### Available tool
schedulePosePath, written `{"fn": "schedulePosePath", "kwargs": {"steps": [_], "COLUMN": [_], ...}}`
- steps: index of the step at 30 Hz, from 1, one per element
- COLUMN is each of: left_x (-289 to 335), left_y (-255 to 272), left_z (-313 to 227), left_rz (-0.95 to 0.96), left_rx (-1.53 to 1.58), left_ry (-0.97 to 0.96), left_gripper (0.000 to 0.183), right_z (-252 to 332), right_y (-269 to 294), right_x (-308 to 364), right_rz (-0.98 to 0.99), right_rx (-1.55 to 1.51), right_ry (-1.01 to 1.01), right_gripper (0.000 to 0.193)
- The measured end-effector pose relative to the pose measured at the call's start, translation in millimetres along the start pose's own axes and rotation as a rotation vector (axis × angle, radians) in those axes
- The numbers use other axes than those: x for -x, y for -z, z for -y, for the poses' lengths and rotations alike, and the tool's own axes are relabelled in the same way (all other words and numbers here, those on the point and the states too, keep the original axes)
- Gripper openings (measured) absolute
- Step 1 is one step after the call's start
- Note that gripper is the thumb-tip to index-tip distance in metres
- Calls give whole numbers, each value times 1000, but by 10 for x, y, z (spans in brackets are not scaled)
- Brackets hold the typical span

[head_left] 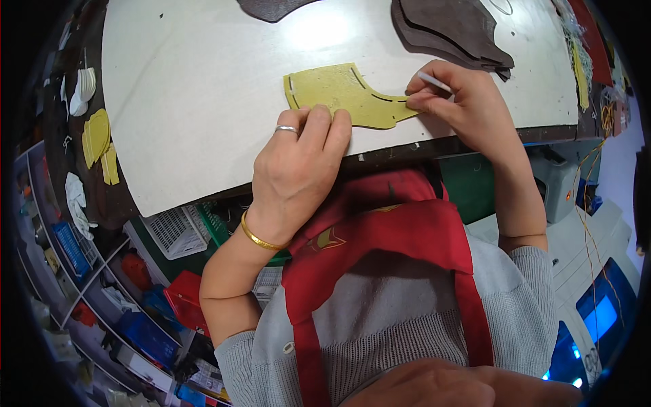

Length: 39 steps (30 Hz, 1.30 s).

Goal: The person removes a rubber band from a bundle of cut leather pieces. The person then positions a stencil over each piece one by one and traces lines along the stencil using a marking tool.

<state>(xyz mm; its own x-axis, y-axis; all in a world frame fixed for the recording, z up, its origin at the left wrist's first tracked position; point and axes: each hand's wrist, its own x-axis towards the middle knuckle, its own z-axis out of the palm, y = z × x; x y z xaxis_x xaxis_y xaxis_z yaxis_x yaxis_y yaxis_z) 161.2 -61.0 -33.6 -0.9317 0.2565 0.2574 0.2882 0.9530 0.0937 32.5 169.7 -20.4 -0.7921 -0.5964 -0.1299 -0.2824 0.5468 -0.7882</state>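
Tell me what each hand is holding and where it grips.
The right hand pinches a thin white pen-like tool near its lower end. The left hand grips nothing; its fingertips press the yellow pattern piece flat at its near edge.

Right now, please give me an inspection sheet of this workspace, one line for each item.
Surface: white table, worn at its near edge.
Job's things: yellow cut piece lying flat, with slots; white pen.
Clutter: dark brown cut pieces stacked at the far edge; yellow pieces to the left.
Hands: left hand presses the yellow cut piece down; right hand holds the white pen at its right end.
Cables: orange cord hanging on the right.
Surroundings: shelves with bins on the left; white basket under the table.
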Motion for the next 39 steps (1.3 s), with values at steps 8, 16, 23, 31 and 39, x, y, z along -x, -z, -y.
{"fn": "schedulePosePath", "kwargs": {"steps": [8, 16, 23, 31, 39], "left_x": [-75, -36, 26, -78, -152], "left_y": [39, -154, -165, -148, -122], "left_z": [-103, -368, -411, -387, -474], "left_rz": [32, -109, -120, -124, -87], "left_rx": [-40, -24, 18, -41, -61], "left_ry": [-68, -54, -27, -9, 10], "left_gripper": [48, 34, 37, 37, 23], "right_z": [-74, 344, 692, 421, 245], "right_y": [-48, -103, -547, -269, -193], "right_x": [35, -393, -764, -791, -445], "right_rz": [-369, -66, 328, 29, -82], "right_rx": [402, 222, 326, 7, 272], "right_ry": [260, 552, 564, 510, 338], "right_gripper": [16, 22, 21, 21, 26]}}
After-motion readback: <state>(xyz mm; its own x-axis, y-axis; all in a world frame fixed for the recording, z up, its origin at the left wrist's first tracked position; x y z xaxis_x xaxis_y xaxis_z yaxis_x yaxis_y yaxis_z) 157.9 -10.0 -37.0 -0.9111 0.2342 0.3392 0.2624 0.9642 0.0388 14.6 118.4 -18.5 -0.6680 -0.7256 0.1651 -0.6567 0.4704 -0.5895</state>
